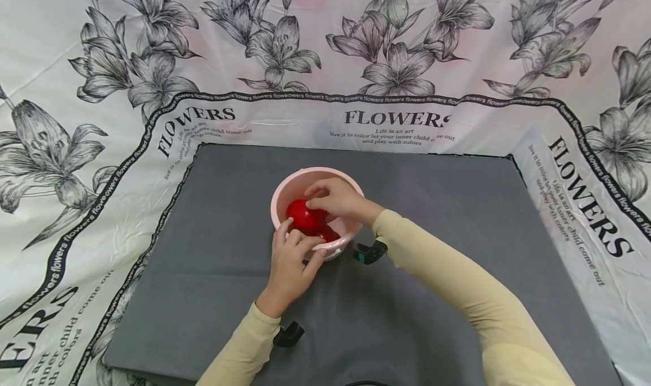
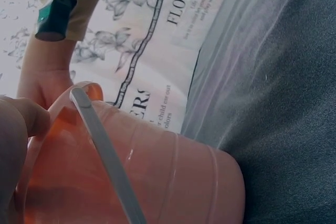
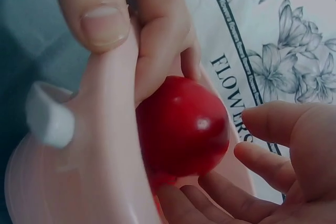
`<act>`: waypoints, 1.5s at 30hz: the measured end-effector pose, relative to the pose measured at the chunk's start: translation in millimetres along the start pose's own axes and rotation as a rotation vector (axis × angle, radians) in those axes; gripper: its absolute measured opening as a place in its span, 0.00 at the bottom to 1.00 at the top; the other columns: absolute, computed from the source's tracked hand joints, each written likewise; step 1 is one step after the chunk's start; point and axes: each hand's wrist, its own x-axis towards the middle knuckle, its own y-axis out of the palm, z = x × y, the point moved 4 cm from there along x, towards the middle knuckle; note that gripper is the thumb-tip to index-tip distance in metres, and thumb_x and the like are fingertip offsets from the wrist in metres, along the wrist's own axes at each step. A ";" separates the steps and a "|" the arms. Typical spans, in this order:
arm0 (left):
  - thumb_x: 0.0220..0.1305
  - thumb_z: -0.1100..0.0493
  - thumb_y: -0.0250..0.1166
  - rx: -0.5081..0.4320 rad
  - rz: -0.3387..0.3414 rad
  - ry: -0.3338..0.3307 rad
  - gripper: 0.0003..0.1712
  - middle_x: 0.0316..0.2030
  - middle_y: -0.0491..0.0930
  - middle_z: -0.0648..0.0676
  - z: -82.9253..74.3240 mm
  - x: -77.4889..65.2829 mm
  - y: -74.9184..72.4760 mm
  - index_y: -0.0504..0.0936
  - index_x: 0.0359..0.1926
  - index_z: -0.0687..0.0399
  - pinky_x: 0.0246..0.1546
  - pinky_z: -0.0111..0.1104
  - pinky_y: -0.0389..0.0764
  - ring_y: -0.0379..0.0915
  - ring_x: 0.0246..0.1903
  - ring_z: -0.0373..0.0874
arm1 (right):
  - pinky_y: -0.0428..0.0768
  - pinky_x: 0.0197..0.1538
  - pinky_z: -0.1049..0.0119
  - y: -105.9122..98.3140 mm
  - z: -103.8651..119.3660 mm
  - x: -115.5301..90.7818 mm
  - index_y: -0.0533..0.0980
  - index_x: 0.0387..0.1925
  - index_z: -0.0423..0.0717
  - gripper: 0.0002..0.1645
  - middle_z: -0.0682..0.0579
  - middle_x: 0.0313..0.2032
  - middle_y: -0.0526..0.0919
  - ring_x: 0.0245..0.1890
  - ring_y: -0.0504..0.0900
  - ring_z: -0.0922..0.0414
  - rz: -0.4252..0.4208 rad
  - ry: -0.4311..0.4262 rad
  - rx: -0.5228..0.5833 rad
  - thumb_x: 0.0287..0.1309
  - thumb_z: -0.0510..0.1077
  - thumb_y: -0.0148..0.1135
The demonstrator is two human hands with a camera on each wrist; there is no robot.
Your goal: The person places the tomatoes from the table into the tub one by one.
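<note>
A pink bucket [image 1: 275, 208] with a white handle [image 2: 107, 153] stands on the grey table, holding a glossy round red object [image 1: 303, 215]. Another red thing [image 1: 329, 234] lies lower inside, partly covered. My left hand [image 1: 292, 264] grips the near rim, its thumb outside the wall and its fingers reaching over into the bucket beside the red object. From the right, my right hand [image 1: 338, 196] reaches in over the far rim. In the right wrist view its fingers [image 3: 265, 163] are spread and slightly bent around one side of the round red object [image 3: 184, 127].
The grey tabletop [image 1: 213, 250] spreads around the bucket. White cloth [image 1: 285, 123] printed with flowers and lettering borders it at the back and sides. A black band device sits on each wrist, and part of a dark curved object [image 1: 366, 383] shows at the bottom edge.
</note>
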 end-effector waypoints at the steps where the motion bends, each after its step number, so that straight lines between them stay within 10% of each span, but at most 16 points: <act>1: 0.62 0.52 0.65 0.000 0.000 0.000 0.13 0.36 0.82 0.57 0.0 0.2 0.1 0.89 0.40 0.52 0.69 0.60 0.65 0.70 0.58 0.59 | 0.90 0.43 0.56 -1.9 -1.1 -0.4 0.79 0.59 0.47 0.25 0.45 0.57 0.84 0.50 0.84 0.48 -0.003 0.004 -0.004 0.61 0.45 0.67; 18: 0.59 0.54 0.68 -0.018 -0.011 0.020 0.12 0.36 0.82 0.58 -1.0 7.3 -2.4 0.90 0.41 0.53 0.66 0.62 0.64 0.72 0.56 0.64 | 0.89 0.46 0.55 -58.3 -18.2 -28.2 0.77 0.62 0.44 0.23 0.41 0.57 0.83 0.44 0.86 0.43 -0.104 0.038 0.089 0.68 0.46 0.59; 29: 0.61 0.55 0.66 -0.050 -0.008 0.022 0.12 0.34 0.80 0.58 8.2 10.9 -2.6 0.90 0.42 0.53 0.70 0.61 0.63 0.74 0.54 0.65 | 0.87 0.53 0.49 -90.6 -36.4 -43.1 0.73 0.65 0.42 0.24 0.38 0.63 0.78 0.61 0.81 0.41 -0.135 0.064 0.139 0.72 0.47 0.58; 40: 0.58 0.55 0.69 -0.052 -0.001 0.043 0.12 0.35 0.81 0.58 10.4 9.7 -5.4 0.90 0.41 0.55 0.69 0.61 0.65 0.75 0.51 0.64 | 0.87 0.52 0.59 -146.5 -72.9 -98.9 0.65 0.72 0.41 0.32 0.36 0.70 0.70 0.66 0.74 0.40 -0.211 0.126 0.112 0.75 0.52 0.54; 45: 0.57 0.55 0.70 -0.067 0.047 0.029 0.14 0.47 0.85 0.62 10.8 7.8 -12.8 0.89 0.43 0.55 0.66 0.63 0.69 0.72 0.59 0.66 | 0.87 0.51 0.64 -163.1 -93.4 -126.6 0.63 0.73 0.41 0.34 0.37 0.70 0.69 0.58 0.81 0.57 -0.245 0.146 0.082 0.76 0.56 0.52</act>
